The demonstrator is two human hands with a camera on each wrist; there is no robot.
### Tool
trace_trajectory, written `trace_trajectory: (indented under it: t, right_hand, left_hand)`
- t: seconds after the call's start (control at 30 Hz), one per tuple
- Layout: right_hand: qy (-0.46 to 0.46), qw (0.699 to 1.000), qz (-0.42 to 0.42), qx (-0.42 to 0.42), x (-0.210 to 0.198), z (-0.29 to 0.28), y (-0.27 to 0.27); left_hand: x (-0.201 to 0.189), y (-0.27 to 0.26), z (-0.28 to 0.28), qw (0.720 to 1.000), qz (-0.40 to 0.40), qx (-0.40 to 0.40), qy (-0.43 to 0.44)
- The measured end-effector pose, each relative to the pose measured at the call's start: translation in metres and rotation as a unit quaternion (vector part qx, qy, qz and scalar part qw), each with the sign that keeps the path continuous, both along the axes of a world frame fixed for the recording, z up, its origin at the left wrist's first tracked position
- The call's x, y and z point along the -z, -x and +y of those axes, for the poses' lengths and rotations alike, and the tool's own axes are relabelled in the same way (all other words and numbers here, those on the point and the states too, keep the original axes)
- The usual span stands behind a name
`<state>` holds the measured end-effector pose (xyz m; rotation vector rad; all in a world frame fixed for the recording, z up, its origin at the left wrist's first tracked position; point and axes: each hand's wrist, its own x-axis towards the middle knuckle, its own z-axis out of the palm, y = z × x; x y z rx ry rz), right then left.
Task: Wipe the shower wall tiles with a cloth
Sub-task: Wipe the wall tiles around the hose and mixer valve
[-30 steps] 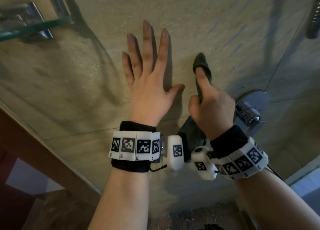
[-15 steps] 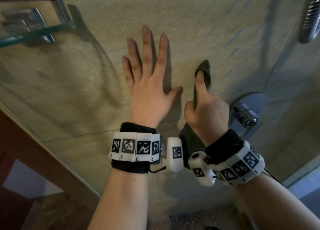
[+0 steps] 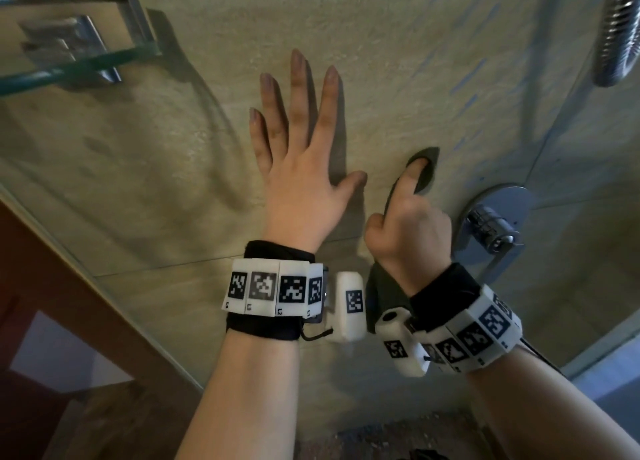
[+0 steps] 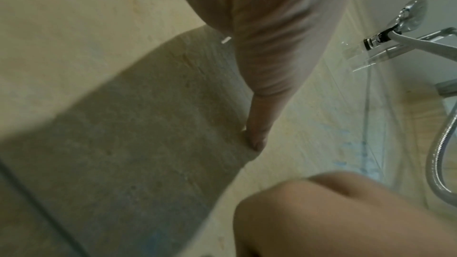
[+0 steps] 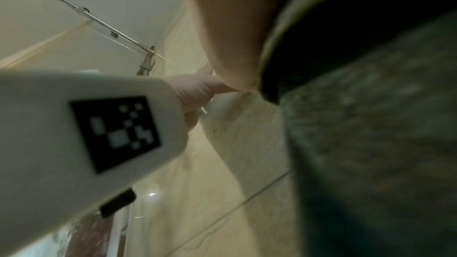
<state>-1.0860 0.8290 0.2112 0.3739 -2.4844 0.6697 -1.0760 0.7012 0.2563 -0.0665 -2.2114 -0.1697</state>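
My left hand (image 3: 298,169) lies flat on the beige shower wall tiles (image 3: 173,169), fingers straight and spread, holding nothing. Just to its right my right hand (image 3: 408,217) grips a dark grey-green cloth (image 3: 426,172); the forefinger is stretched out and presses the cloth's tip against the tile, the other fingers are curled. More of the cloth (image 3: 381,293) hangs below that wrist. In the right wrist view the cloth (image 5: 371,144) fills the right side. In the left wrist view the left thumb (image 4: 259,124) touches the tile (image 4: 99,26).
A chrome mixer valve with a lever (image 3: 491,227) sits just right of the right hand. A ribbed shower hose (image 3: 616,27) hangs at the top right. A glass shelf on a metal bracket (image 3: 69,54) juts out at the upper left. A wooden frame (image 3: 52,269) runs along the lower left.
The right hand has drawn the cloth down the tile, its fingertip now lower and closer to the valve. The left hand stays flat on the wall.
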Motion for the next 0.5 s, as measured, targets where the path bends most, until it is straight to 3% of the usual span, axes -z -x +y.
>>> trace_trajectory:
  t: [0.1,0.23,0.37,0.5]
  right_hand:
    - [-0.005,0.999,0.008,-0.041,-0.002,-0.005,-0.004]
    - [-0.010,0.992,0.086,-0.088,-0.010,-0.003,-0.001]
    - [-0.004,0.991,0.126,-0.041,-0.026,0.007,0.011]
    - [-0.020,0.997,0.078,0.007,-0.051,0.020,0.014]
  left_hand:
    - [-0.001,-0.001,-0.002,1.000,0.006,-0.005,0.011]
    - [-0.006,0.001,-0.008,1.000,0.008,-0.010,0.022]
    - [-0.007,0.001,-0.010,1.000,0.001,-0.005,0.026]
    - [-0.006,0.001,-0.011,1.000,0.003,-0.004,0.028]
